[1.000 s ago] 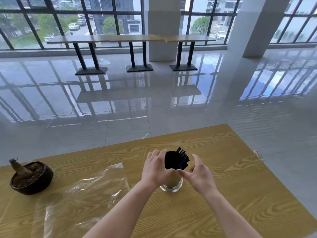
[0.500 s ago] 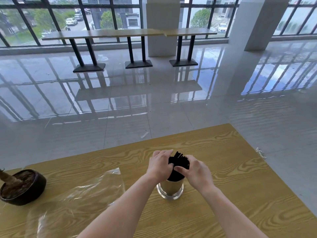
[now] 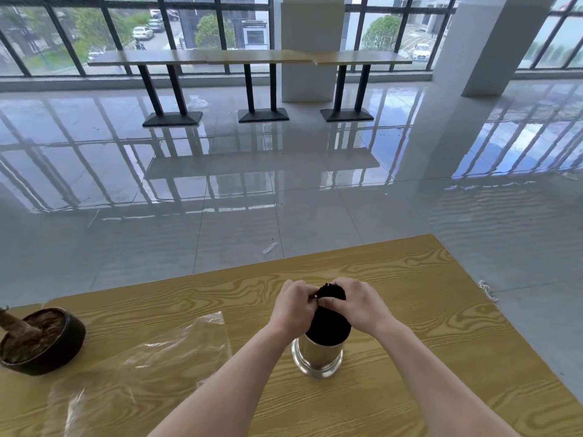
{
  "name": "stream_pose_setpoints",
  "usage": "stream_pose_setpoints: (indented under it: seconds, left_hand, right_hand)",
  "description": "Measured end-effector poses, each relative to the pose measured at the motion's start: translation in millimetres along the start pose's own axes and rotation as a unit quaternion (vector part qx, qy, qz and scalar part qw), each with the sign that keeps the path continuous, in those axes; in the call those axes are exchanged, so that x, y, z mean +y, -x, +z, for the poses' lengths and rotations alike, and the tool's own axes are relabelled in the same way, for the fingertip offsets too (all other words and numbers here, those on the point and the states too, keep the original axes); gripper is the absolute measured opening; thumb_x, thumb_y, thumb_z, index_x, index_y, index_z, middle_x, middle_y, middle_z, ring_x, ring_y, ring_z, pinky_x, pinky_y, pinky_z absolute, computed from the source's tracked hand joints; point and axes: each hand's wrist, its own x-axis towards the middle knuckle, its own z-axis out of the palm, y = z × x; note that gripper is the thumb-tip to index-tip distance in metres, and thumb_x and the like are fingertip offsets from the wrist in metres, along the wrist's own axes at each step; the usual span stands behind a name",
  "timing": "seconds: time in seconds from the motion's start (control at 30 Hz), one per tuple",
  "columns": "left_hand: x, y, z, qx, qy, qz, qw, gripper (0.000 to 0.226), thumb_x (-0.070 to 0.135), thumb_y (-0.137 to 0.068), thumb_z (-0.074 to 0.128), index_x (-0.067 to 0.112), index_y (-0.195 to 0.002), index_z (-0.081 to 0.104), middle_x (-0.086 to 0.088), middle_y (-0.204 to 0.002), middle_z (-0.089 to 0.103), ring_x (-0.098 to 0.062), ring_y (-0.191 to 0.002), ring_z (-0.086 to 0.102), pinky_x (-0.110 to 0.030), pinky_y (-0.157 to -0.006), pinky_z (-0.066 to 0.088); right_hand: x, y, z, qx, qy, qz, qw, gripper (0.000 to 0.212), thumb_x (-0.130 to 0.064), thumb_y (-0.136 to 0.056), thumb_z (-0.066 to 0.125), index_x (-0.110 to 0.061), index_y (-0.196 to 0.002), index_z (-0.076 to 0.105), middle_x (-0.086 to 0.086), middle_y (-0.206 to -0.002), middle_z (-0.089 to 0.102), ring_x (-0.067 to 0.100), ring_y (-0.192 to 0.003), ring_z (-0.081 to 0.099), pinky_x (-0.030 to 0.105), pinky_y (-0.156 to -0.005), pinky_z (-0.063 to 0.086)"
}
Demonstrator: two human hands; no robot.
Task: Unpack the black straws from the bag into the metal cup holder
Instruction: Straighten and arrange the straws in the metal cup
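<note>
A shiny metal cup holder (image 3: pixel 317 357) stands upright on the wooden table (image 3: pixel 426 310). A thick bundle of black straws (image 3: pixel 329 323) stands in it, their tops poking out between my hands. My left hand (image 3: pixel 291 305) wraps the bundle's left side and my right hand (image 3: pixel 359 302) clasps its right side, thumbs meeting over the front. The clear plastic bag (image 3: pixel 151 361) lies flat and crumpled on the table to the left.
A dark bowl-shaped plant pot (image 3: pixel 44 340) with a stump sits at the table's left edge. The table's far edge runs just beyond my hands, with glossy tiled floor behind. Long tables (image 3: pixel 252 58) stand by the windows far off.
Both hands have closed in around the straw bundle, which now sits deeper in the cup holder. The straw tips were fanned out and are now gathered together.
</note>
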Motion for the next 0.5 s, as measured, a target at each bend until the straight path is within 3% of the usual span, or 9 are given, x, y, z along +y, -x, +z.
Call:
stream_pose_setpoints:
  seconds: [0.07,0.17,0.2,0.27,0.33,0.4,0.5]
  left_hand:
    - [-2.6,-0.8,-5.8,-0.009,0.027,-0.020,0.999,0.023,0.010,-0.090,0.056,0.011,-0.074,0.073,-0.008,-0.074,0.070,-0.027,-0.076,0.063,-0.042,-0.066,0.054]
    - [-2.4,2.6,-14.4,-0.014,0.028,-0.057,0.998,0.022,0.013,-0.089,0.057,0.010,-0.073,0.072,-0.001,-0.064,0.065,-0.017,-0.058,0.056,-0.033,-0.055,0.046]
    - [-1.6,5.2,-15.8,-0.004,0.025,-0.062,0.998,0.020,0.013,-0.089,0.057,0.013,-0.080,0.074,0.002,-0.064,0.065,-0.015,-0.059,0.056,-0.028,-0.055,0.043]
    - [-0.4,10.7,-16.5,0.030,0.016,-0.066,0.997,0.030,0.012,-0.088,0.058,0.019,-0.113,0.075,-0.001,-0.086,0.074,-0.017,-0.080,0.066,-0.020,-0.068,0.048]
    - [-3.6,16.0,-14.9,0.055,0.012,-0.066,0.996,0.044,0.013,-0.089,0.060,0.016,-0.133,0.064,-0.004,-0.104,0.074,-0.017,-0.094,0.066,-0.024,-0.083,0.050]
    - [-9.5,20.2,-12.7,0.079,0.019,-0.061,0.995,0.043,0.017,-0.091,0.063,0.016,-0.134,0.062,0.000,-0.102,0.072,-0.012,-0.093,0.063,-0.024,-0.084,0.048]
    - [-14.7,23.4,-10.0,0.102,0.038,-0.059,0.992,0.037,0.025,-0.090,0.070,0.019,-0.126,0.068,0.006,-0.091,0.070,-0.010,-0.086,0.064,-0.026,-0.081,0.050]
  right_hand:
    - [-3.6,-5.3,-6.5,-0.029,-0.004,0.001,1.000,0.032,-0.055,-0.083,0.071,-0.025,-0.092,0.064,-0.006,-0.086,0.069,0.012,-0.081,0.066,0.027,-0.065,0.051]
    - [-11.6,-15.4,-8.9,-0.073,-0.003,0.018,0.997,0.035,-0.057,-0.082,0.072,-0.024,-0.090,0.065,-0.004,-0.088,0.069,0.015,-0.084,0.066,0.028,-0.067,0.051]
    - [-14.1,-18.5,-7.2,-0.078,-0.001,0.023,0.997,0.038,-0.058,-0.082,0.072,-0.023,-0.095,0.066,-0.003,-0.094,0.070,0.018,-0.089,0.067,0.029,-0.071,0.053]
    - [-17.4,-21.1,-3.9,-0.072,0.001,0.023,0.997,0.057,-0.060,-0.079,0.073,-0.022,-0.120,0.064,-0.003,-0.109,0.068,0.022,-0.104,0.065,0.034,-0.085,0.053]
    - [-15.6,-17.9,-2.2,-0.052,-0.007,0.017,0.998,0.076,-0.060,-0.073,0.078,-0.023,-0.136,0.056,-0.009,-0.100,0.063,0.018,-0.103,0.064,0.032,-0.086,0.051]
    - [-7.7,-11.2,-1.7,-0.026,-0.027,0.010,0.999,0.078,-0.054,-0.069,0.084,-0.026,-0.136,0.056,-0.012,-0.088,0.063,0.010,-0.086,0.065,0.026,-0.076,0.050]
    - [7.0,0.5,3.0,0.018,-0.050,0.005,0.999,0.069,-0.040,-0.072,0.086,-0.027,-0.134,0.059,-0.009,-0.082,0.066,0.004,-0.078,0.064,0.021,-0.071,0.049]
